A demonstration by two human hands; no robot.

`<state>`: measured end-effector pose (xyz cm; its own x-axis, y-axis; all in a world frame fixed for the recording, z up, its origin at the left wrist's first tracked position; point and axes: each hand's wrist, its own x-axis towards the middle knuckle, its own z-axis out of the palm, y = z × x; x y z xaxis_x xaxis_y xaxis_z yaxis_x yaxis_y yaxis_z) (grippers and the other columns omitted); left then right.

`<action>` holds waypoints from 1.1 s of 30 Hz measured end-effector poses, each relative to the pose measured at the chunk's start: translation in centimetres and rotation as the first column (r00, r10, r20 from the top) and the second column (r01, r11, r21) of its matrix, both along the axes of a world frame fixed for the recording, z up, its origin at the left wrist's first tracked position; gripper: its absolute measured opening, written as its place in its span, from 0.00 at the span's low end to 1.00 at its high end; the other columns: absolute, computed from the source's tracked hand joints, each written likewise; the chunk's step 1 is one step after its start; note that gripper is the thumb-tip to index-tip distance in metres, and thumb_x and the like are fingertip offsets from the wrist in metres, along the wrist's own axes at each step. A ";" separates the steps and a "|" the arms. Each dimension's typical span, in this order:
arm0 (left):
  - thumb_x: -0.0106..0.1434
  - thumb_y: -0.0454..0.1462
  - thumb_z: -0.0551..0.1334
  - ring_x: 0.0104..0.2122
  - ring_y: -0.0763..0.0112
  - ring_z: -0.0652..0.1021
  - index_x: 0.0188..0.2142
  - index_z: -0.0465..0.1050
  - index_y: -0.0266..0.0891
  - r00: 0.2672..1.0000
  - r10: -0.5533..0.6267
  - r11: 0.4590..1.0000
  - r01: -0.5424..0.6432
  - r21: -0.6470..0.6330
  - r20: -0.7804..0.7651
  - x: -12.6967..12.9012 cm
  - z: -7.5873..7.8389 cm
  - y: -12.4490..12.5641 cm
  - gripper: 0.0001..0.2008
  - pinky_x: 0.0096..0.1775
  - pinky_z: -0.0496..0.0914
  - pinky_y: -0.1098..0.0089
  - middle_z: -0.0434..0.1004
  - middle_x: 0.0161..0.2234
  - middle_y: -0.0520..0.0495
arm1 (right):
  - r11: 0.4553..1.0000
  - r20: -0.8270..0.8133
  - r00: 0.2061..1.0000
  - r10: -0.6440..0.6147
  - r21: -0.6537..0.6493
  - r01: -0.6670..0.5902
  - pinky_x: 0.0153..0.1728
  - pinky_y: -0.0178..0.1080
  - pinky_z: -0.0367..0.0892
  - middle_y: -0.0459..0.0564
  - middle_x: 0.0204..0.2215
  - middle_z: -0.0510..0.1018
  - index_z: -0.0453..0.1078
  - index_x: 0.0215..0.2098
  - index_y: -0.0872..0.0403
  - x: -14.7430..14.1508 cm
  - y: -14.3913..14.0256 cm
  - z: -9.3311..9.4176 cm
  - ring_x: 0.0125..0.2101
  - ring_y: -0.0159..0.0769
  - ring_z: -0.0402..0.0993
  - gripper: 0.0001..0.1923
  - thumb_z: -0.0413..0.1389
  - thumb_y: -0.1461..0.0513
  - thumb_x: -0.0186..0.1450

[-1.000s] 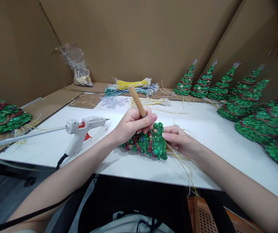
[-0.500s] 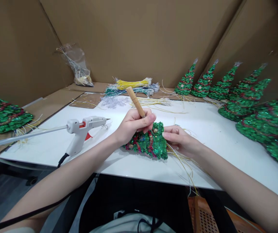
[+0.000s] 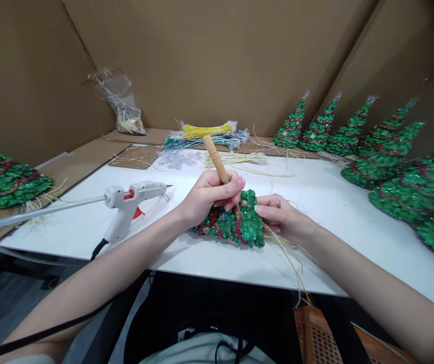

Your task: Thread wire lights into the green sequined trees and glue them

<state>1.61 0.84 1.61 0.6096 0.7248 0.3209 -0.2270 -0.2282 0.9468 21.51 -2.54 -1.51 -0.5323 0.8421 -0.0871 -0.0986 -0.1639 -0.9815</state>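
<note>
A small green glitter Christmas tree with red garland lies on its side on the white table, its wire-trailing base towards the right. My left hand is closed round a wooden-handled awl, held slanted with its thin metal tip pointing down at the tree's decorated face. Where exactly the tip meets the tree is hard to make out. At the tree's base edge, my right hand grips it between thumb and fingers. Loose yellow and white wires run out beneath that hand.
A white glue gun stands on the left, nozzle pointing right. Bundled yellow wires and clear snowflake pieces lie at the back. Several finished trees line the right side, and another tree is at far left.
The awl and the tree have shifted very slightly to the right. Both hands keep the same hold.
</note>
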 end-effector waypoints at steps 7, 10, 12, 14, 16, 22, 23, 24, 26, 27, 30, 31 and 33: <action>0.62 0.47 0.64 0.17 0.81 0.61 0.21 0.64 0.36 0.996 0.050 0.998 -0.052 0.019 0.070 0.2 -0.2 -0.1 0.21 0.19 0.48 0.73 0.64 0.19 0.54 | 1.000 0.006 1.000 0.012 0.012 -0.012 0.16 0.32 0.38 0.37 0.12 0.56 0.61 0.20 0.56 0.1 0.0 -0.1 0.14 0.21 0.45 0.23 0.64 0.49 0.57; 0.63 0.47 0.63 0.17 0.81 0.60 0.22 0.65 0.35 0.997 0.056 0.998 -0.059 0.039 0.053 0.1 -0.3 -0.1 0.20 0.19 0.48 0.73 0.64 0.19 0.54 | 1.000 0.011 1.000 0.006 0.000 -0.006 0.16 0.32 0.38 0.37 0.13 0.56 0.61 0.20 0.56 0.1 0.0 -0.1 0.14 0.21 0.45 0.23 0.64 0.49 0.57; 0.63 0.47 0.63 0.17 0.81 0.60 0.22 0.66 0.35 0.998 0.062 0.997 -0.063 0.049 0.025 0.0 -0.3 -0.1 0.20 0.19 0.49 0.73 0.63 0.18 0.54 | 1.000 0.016 1.000 0.000 -0.008 0.000 0.16 0.32 0.38 0.37 0.13 0.55 0.61 0.21 0.56 0.1 0.0 -0.1 0.14 0.21 0.45 0.23 0.64 0.49 0.57; 0.62 0.48 0.63 0.17 0.81 0.61 0.22 0.66 0.35 0.998 0.063 0.997 -0.064 0.053 0.010 0.0 -0.2 -0.1 0.20 0.19 0.49 0.74 0.64 0.18 0.54 | 1.000 0.023 1.000 -0.007 -0.011 0.007 0.16 0.32 0.37 0.37 0.13 0.55 0.62 0.21 0.56 0.1 0.0 -0.1 0.14 0.21 0.45 0.22 0.64 0.49 0.56; 0.62 0.48 0.64 0.17 0.81 0.61 0.22 0.65 0.36 0.998 0.061 0.997 -0.062 0.053 0.011 0.0 -0.2 -0.1 0.20 0.19 0.50 0.74 0.64 0.19 0.54 | 1.000 0.027 1.000 -0.009 -0.008 0.009 0.16 0.32 0.37 0.37 0.13 0.56 0.63 0.22 0.56 0.1 0.0 -0.2 0.15 0.21 0.45 0.22 0.64 0.49 0.56; 0.62 0.48 0.64 0.17 0.81 0.61 0.22 0.65 0.36 0.998 0.067 0.996 -0.068 0.061 0.016 0.0 -0.2 -0.2 0.21 0.19 0.50 0.73 0.64 0.19 0.54 | 1.000 0.022 1.000 -0.009 -0.009 0.009 0.16 0.33 0.37 0.37 0.13 0.56 0.64 0.22 0.56 0.2 0.1 -0.3 0.15 0.22 0.45 0.21 0.64 0.50 0.57; 0.62 0.48 0.63 0.17 0.81 0.61 0.22 0.65 0.36 0.998 0.068 0.995 -0.069 0.065 0.015 0.0 -0.2 -0.1 0.21 0.19 0.49 0.73 0.63 0.18 0.54 | 1.000 0.022 1.000 -0.009 -0.012 0.010 0.16 0.33 0.37 0.38 0.13 0.57 0.63 0.21 0.56 0.2 0.1 -0.3 0.15 0.22 0.45 0.22 0.64 0.50 0.57; 0.63 0.48 0.63 0.17 0.81 0.60 0.22 0.66 0.36 0.998 0.067 0.995 -0.068 0.070 0.014 0.0 -0.3 -0.1 0.20 0.19 0.49 0.73 0.63 0.18 0.54 | 1.000 0.023 1.000 -0.009 -0.014 0.009 0.17 0.33 0.38 0.38 0.14 0.57 0.62 0.21 0.56 0.2 0.1 -0.3 0.15 0.22 0.45 0.22 0.64 0.50 0.57; 0.63 0.47 0.62 0.17 0.81 0.60 0.22 0.66 0.35 0.998 0.058 0.995 -0.059 0.081 0.014 0.0 -0.3 -0.1 0.20 0.19 0.49 0.73 0.63 0.18 0.54 | 1.000 0.022 1.000 -0.008 -0.015 0.008 0.17 0.33 0.38 0.38 0.14 0.57 0.61 0.21 0.56 0.2 0.1 -0.3 0.15 0.22 0.46 0.22 0.64 0.50 0.57; 0.64 0.46 0.62 0.17 0.81 0.60 0.22 0.66 0.35 0.999 0.053 0.995 -0.053 0.084 0.013 -0.1 -0.3 -0.1 0.20 0.19 0.49 0.73 0.63 0.18 0.54 | 1.000 0.021 1.000 -0.007 -0.015 0.007 0.17 0.33 0.38 0.38 0.14 0.56 0.61 0.21 0.56 0.2 0.1 -0.3 0.15 0.22 0.46 0.22 0.64 0.50 0.57; 0.63 0.46 0.63 0.17 0.81 0.60 0.22 0.66 0.35 0.999 0.048 0.996 -0.050 0.079 0.019 -0.1 -0.3 -0.1 0.19 0.19 0.50 0.73 0.63 0.18 0.54 | 1.000 0.011 1.000 -0.002 -0.013 0.002 0.17 0.32 0.38 0.38 0.14 0.56 0.61 0.21 0.56 0.2 0.1 -0.3 0.15 0.21 0.46 0.22 0.64 0.50 0.57; 0.63 0.46 0.63 0.17 0.81 0.60 0.22 0.66 0.36 0.999 0.050 0.996 -0.051 0.077 0.020 -0.1 -0.3 -0.1 0.19 0.19 0.50 0.73 0.64 0.19 0.54 | 1.000 0.009 1.000 0.003 -0.011 -0.003 0.17 0.32 0.38 0.38 0.13 0.57 0.61 0.21 0.56 0.2 0.1 -0.3 0.14 0.21 0.46 0.22 0.64 0.50 0.57; 0.63 0.46 0.63 0.17 0.81 0.61 0.22 0.65 0.36 0.999 0.051 0.996 -0.052 0.076 0.020 -0.1 -0.3 -0.1 0.19 0.20 0.50 0.73 0.64 0.19 0.54 | 1.000 0.009 1.000 0.010 -0.004 -0.010 0.16 0.32 0.39 0.38 0.14 0.57 0.61 0.20 0.56 0.1 0.1 -0.3 0.14 0.21 0.46 0.23 0.64 0.50 0.57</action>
